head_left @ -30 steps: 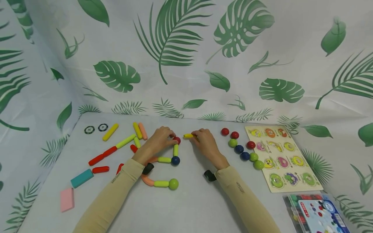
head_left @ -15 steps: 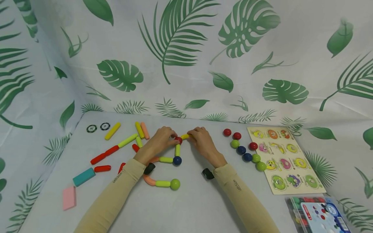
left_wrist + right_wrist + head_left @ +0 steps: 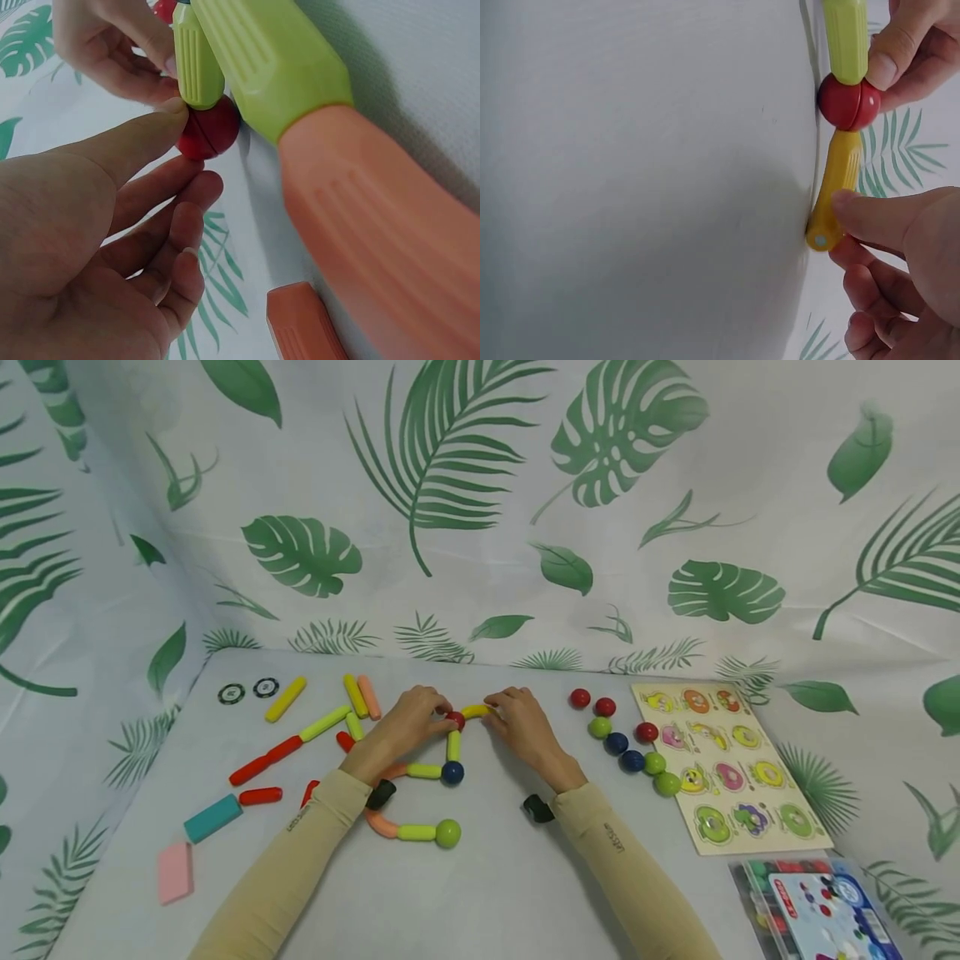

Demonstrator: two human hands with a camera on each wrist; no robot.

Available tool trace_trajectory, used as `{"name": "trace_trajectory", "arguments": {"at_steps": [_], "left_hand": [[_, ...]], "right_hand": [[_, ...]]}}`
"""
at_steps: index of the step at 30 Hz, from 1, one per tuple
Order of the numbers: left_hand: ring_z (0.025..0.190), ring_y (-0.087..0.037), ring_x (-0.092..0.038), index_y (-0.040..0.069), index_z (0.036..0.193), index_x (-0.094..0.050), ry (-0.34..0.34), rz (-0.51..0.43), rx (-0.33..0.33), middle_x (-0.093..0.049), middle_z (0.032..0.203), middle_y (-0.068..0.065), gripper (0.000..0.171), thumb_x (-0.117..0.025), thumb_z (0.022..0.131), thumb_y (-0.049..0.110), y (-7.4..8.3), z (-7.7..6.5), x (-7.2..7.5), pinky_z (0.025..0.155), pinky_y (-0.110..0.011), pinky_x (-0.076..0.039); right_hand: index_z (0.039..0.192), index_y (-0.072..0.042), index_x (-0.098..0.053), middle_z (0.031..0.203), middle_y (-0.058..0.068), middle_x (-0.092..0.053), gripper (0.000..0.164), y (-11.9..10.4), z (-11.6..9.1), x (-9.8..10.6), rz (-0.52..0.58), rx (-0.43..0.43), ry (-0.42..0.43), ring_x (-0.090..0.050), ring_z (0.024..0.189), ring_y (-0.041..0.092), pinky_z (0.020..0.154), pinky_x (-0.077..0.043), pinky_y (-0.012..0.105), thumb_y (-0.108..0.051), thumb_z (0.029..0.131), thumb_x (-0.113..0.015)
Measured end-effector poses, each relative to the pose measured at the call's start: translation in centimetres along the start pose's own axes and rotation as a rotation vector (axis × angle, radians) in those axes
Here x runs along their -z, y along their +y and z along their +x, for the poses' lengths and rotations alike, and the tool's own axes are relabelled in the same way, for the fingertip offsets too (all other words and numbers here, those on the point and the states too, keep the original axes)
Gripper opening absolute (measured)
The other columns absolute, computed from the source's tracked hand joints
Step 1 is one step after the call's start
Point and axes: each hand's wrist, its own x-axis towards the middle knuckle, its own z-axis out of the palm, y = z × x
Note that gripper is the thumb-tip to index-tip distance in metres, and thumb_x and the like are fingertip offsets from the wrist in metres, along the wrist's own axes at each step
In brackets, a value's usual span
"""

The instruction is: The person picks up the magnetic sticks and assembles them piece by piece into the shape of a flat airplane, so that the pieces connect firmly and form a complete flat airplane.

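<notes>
My left hand pinches a red ball between thumb and fingers. A light green rod joins that ball and runs down to a dark blue ball. From the right, my right hand pinches a curved yellow rod near its free end; its other end meets the red ball. Another green rod and an orange curved rod continue from the blue ball under my left wrist. Lower down, an orange curve leads through a green rod to a green ball.
Loose balls, among them a red ball, lie at the right beside a fruit puzzle board. A plastic box stands front right. At left are red rods, yellow rods, a teal block and a pink block.
My right hand has moved slightly left and brought the yellow rod against the red ball. The left hand keeps its hold on that ball.
</notes>
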Motion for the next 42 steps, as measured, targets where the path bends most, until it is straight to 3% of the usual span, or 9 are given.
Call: {"name": "trace_trajectory", "arguments": {"at_steps": [12,17,24,32,42], "left_hand": [[0.105,-0.028,-0.061,0.000,0.117,-0.073,0.002,-0.015,-0.009,-0.071,0.109,-0.013,0.034,-0.072,0.096,0.027,-0.4,0.0,0.2,0.097,-0.040,-0.051],[0.104,-0.027,-0.060,0.001,0.117,-0.073,0.000,-0.013,-0.008,-0.071,0.108,-0.012,0.034,-0.073,0.095,0.027,-0.5,0.2,0.2,0.096,-0.040,-0.052],[0.107,-0.027,-0.061,0.002,0.118,-0.073,0.004,-0.022,-0.004,-0.071,0.110,-0.011,0.035,-0.071,0.096,0.030,-0.6,0.4,0.3,0.096,-0.040,-0.052],[0.110,-0.030,-0.060,0.001,0.118,-0.072,0.009,-0.043,-0.006,-0.071,0.112,-0.013,0.038,-0.068,0.098,0.033,-0.4,0.7,0.2,0.097,-0.042,-0.051],[0.107,-0.030,-0.061,-0.001,0.117,-0.073,0.028,0.000,-0.032,-0.072,0.109,-0.015,0.034,-0.068,0.098,0.027,0.6,1.9,-0.3,0.097,-0.041,-0.050]], "right_hand": [[0.122,-0.005,-0.071,0.116,0.012,-0.068,0.028,2.4,-2.0,1.6,0.076,-0.098,0.056,-0.057,0.109,0.029,0.095,-0.050,0.044,-0.016,0.097,-0.069],[0.121,-0.003,-0.070,0.112,0.013,-0.068,0.026,4.5,-2.6,3.5,0.121,-0.173,0.137,-0.056,0.106,0.030,0.092,-0.048,0.046,-0.015,0.098,-0.067],[0.112,0.002,-0.072,0.101,0.018,-0.070,0.021,8.3,-3.2,5.5,0.096,-0.207,0.287,-0.057,0.093,0.032,0.082,-0.043,0.041,-0.009,0.095,-0.070],[0.120,0.002,-0.069,0.109,0.020,-0.068,0.035,10.4,-3.5,6.5,0.092,-0.306,0.212,-0.056,0.095,0.033,0.080,-0.042,0.038,-0.021,0.094,-0.073],[0.117,0.001,-0.070,0.108,0.020,-0.069,0.037,10.6,-3.2,6.4,-0.019,-0.321,0.175,-0.053,0.095,0.034,0.084,-0.040,0.046,-0.026,0.091,-0.077]]}}
